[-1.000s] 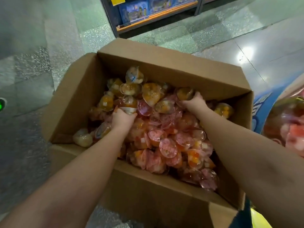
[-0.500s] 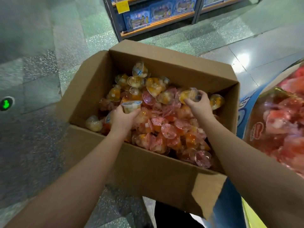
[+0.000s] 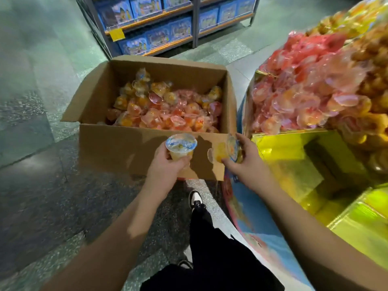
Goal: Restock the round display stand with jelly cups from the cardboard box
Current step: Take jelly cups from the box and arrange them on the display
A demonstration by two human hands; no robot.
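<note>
Jelly cups fill the open cardboard box, which stands on the speckled floor just left of the round display stand. Head view: the cups in the box are a loose heap of clear plastic cups with orange, yellow and red contents, lying at mixed angles. The left hand is in front of the near wall of the box, fingers curled round one pale yellow jelly cup; this cup is upright, with its blue-and-white printed lid facing up. The right hand is near the right front corner of the box, fingers and thumb closed on an orange jelly cup that lies tilted on its side, lid toward the right. Whether this hand grips a second cup cannot be told. The two held cups are near each other but apart. On the display stand, a compartment of red and pink jelly cups is heaped high; beside it, farther right, lies a blurred heap of yellow-orange cups. Nearer the person, a shiny yellow-green compartment shows bare walls. A printed blue skirt wraps the stand's side. Below the hands, a black trouser leg and a black-and-white shoe are on the floor. Beyond the box, a shelf unit carries blue printed boxes.
</note>
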